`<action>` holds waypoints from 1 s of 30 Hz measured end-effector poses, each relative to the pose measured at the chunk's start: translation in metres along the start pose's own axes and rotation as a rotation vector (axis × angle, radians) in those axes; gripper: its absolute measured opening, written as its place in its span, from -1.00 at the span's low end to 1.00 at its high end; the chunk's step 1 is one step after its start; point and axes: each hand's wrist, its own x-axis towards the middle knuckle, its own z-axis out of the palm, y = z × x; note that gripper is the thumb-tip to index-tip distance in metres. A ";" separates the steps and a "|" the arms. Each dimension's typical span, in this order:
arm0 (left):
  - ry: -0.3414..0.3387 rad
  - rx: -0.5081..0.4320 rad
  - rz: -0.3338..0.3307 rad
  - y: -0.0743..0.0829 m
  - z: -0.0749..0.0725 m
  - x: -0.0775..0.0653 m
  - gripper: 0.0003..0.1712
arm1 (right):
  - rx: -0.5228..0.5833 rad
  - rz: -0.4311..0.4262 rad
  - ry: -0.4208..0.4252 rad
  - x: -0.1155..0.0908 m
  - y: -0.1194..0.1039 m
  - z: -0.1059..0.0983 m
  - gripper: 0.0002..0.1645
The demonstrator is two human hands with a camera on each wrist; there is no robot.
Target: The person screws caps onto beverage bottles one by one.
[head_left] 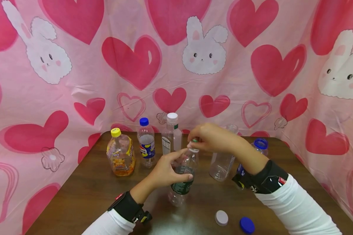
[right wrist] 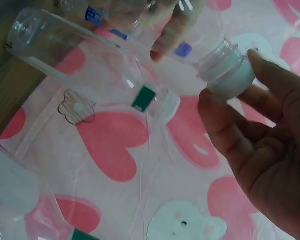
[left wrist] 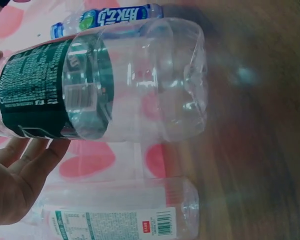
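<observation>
About midway between the left and right edges of the worktop (head_left: pixel 85 195): green-labelled bottle (head_left: pixel 182 188), base contact unclear. Left hand (head_left: pixel 166 169): fingers grasping the body. Right hand (head_left: pixel 210 138): fingers pinching the cap (right wrist: pixel 233 82) at the neck. Risks, judged: loose left grip, bottle may spin with the cap; hard squeeze, thin wall may buckle; cap twisted askew, may slip away. Right forearm (head_left: pixel 248 155) overlaps the clear jar (head_left: pixel 219 171), gap unclear; a careless elbow swing could topple jar or blue-rimmed bottle (head_left: pixel 261 144).

Wrist views dimmer than head's; glare on tabletop (head_left: pixel 185 225)
</observation>
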 end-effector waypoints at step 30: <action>0.138 0.098 0.015 0.000 0.008 0.008 -0.14 | -0.079 0.064 0.059 -0.003 0.009 0.013 -0.81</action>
